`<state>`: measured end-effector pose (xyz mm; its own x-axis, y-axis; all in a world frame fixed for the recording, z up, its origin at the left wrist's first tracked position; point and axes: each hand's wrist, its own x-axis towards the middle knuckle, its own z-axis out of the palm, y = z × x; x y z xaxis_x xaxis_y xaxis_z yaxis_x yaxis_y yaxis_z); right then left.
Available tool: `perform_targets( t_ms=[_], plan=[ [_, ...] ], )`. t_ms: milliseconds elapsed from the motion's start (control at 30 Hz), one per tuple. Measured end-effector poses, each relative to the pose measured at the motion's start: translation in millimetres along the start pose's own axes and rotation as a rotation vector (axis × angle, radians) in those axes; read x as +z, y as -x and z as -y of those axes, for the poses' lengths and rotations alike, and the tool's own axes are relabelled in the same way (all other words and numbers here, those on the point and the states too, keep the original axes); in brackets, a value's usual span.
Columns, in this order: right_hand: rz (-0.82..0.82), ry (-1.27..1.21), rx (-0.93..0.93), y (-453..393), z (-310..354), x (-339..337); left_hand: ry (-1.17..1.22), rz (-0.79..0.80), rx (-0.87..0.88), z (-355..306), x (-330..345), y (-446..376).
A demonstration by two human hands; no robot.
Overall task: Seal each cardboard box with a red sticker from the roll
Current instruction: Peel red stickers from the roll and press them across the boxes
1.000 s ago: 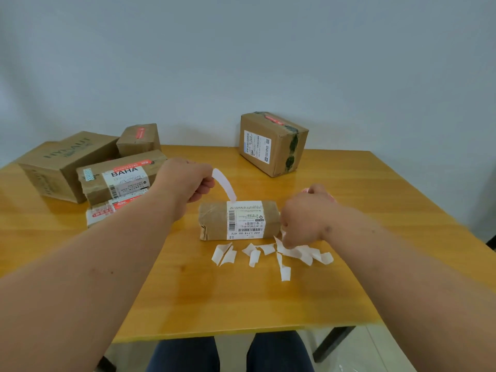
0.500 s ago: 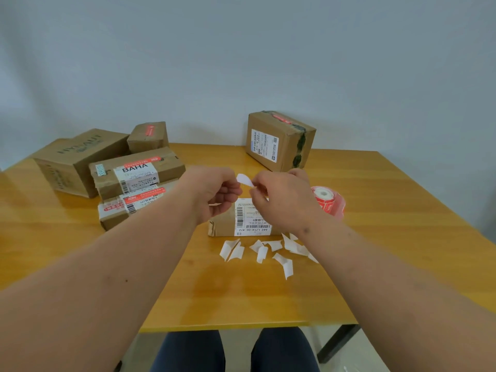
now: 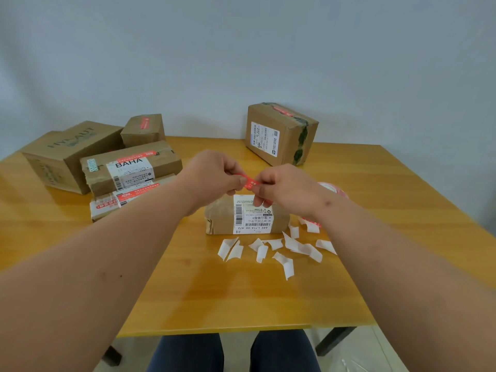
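Above a wooden table (image 3: 375,183) by a grey wall (image 3: 241,49), both hands' fingers (image 3: 243,181) pinching a red sticker (image 3: 249,183)

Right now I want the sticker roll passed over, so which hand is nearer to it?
Right. The right hand is just beside the sticker roll, which peeks out behind it; the left hand is farther off.

Hidden or cut off, as we find it: sticker roll (image 3: 334,189) mostly behind our right forearm; red sticker (image 3: 249,183) ends covered by fingertips; small box (image 3: 243,218) top partly behind our hands; label print too small to read; table (image 3: 389,183) left corner beyond frame.
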<state>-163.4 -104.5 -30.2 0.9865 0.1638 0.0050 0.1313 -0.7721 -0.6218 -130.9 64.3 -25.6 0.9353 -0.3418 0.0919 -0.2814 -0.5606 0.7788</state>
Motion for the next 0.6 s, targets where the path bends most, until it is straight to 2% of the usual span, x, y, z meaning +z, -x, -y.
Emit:
perform_targets(
  t_ms=[167,367,600],
  plan=[
    [-0.098,-0.281,0.087,-2.3,-10.9,-6.0,0.219,0.013,-0.163,8.1,-0.7,-7.9],
    [-0.131,-0.109,0.141,-10.8,-13.9,-0.8,0.323,0.048,-0.290,16.4,4.4,-14.7],
    [-0.163,-0.164,0.225,-22.9,-19.4,7.2,0.283,0.063,-0.331,23.2,13.9,-25.2]
  ],
)
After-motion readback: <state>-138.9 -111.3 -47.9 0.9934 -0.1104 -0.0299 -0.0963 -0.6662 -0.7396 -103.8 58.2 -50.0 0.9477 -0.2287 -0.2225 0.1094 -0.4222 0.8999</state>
